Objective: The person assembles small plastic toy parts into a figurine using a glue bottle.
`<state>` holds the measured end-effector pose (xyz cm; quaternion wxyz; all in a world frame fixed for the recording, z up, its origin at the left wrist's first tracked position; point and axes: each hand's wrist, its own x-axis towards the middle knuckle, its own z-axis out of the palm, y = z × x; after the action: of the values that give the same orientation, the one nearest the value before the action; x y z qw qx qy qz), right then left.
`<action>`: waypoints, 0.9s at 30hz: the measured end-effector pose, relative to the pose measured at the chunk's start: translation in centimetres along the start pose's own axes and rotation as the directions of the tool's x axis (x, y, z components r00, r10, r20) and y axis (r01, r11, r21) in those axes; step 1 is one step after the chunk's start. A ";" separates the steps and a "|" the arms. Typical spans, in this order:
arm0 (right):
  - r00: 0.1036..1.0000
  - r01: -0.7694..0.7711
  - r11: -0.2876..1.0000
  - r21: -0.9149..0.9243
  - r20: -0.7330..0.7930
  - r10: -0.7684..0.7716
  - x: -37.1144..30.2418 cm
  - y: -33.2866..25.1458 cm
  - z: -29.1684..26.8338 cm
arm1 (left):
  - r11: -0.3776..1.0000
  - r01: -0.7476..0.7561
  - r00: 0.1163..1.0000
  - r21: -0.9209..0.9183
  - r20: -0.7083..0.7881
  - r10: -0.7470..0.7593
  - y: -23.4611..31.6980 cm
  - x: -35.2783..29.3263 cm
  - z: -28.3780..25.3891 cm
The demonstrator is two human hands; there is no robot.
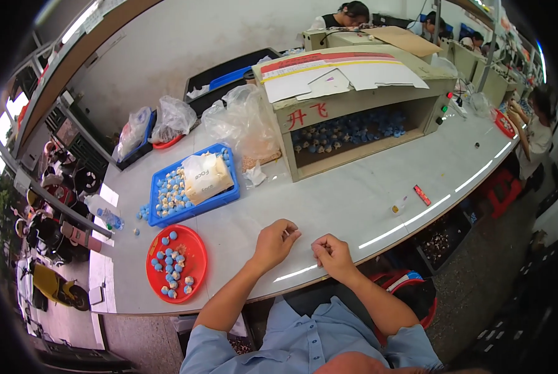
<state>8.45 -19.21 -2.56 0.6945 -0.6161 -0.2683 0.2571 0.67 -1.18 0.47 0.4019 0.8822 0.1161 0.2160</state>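
Two hands (pixel 274 245) (pixel 333 257) — fingers (pixel 285 226) curled, any hold unclear — near the table edge (pixel 296 278), apart from the red plate (pixel 194 252).

left hand (pixel 276 242) near right hand (pixel 333 257) | balls (pixel 175 275) in red tray (pixel 197 254)

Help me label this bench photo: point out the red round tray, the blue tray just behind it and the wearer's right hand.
Red round tray (pixel 198 263), head view: bare floor, right of the balls.
Blue tray (pixel 195 210), head view: front wall.
Right hand (pixel 334 257), head view: middle of the hand.
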 end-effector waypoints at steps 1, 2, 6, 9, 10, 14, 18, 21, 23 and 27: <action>0.998 -0.035 0.999 -0.008 0.050 0.036 0.0 0.0 -0.1 | 1.000 -0.015 1.000 -0.008 0.013 0.015 -0.3 0.1 0.5; 0.998 -0.020 1.000 0.006 0.065 0.019 0.1 0.3 -0.2 | 0.992 0.078 0.997 -0.099 0.032 -0.075 -0.7 0.2 0.7; 0.998 -0.049 0.998 -0.025 0.029 0.050 2.3 -1.5 -1.1 | 0.944 0.214 0.977 -0.252 0.039 -0.211 -1.6 0.0 1.2; 0.937 0.224 0.866 -0.446 -0.145 -0.317 8.5 -2.5 -2.8 | 0.928 0.210 0.975 -0.306 -0.003 -0.221 -2.4 -0.1 1.3; 0.877 0.271 0.749 -0.605 -0.167 -0.451 11.1 -3.3 -3.3 | 0.927 0.211 0.975 -0.311 -0.004 -0.223 -2.5 -0.1 1.4; 0.843 0.027 0.394 -0.919 -0.190 -0.503 20.2 -2.5 -6.0 | 0.911 0.131 0.984 -0.390 -0.058 -0.167 -2.7 0.0 2.1; 0.964 -0.014 0.078 -0.997 -0.034 -0.264 25.3 -2.4 -7.4 | 0.927 0.163 0.981 -0.338 -0.044 -0.189 -1.7 0.2 1.3; 0.994 -0.109 0.009 -0.994 -0.109 -0.014 26.8 -2.6 -7.6 | 0.928 0.172 0.980 -0.332 -0.037 -0.195 -1.7 0.2 1.2; 0.997 -0.072 -0.052 -0.996 -0.070 -0.034 26.8 -2.4 -8.0 | 0.928 0.172 0.981 -0.332 -0.024 -0.191 -1.9 0.1 1.3; 0.974 -0.002 0.779 -0.628 -0.178 -0.140 21.8 -2.4 -6.1 | 0.794 0.227 0.961 -0.565 -0.001 -0.276 -3.1 0.2 1.7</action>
<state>28.55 -8.87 0.46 0.4853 -0.8247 -0.2843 0.0601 1.57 -0.18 -2.79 0.6622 0.6926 0.1806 0.2218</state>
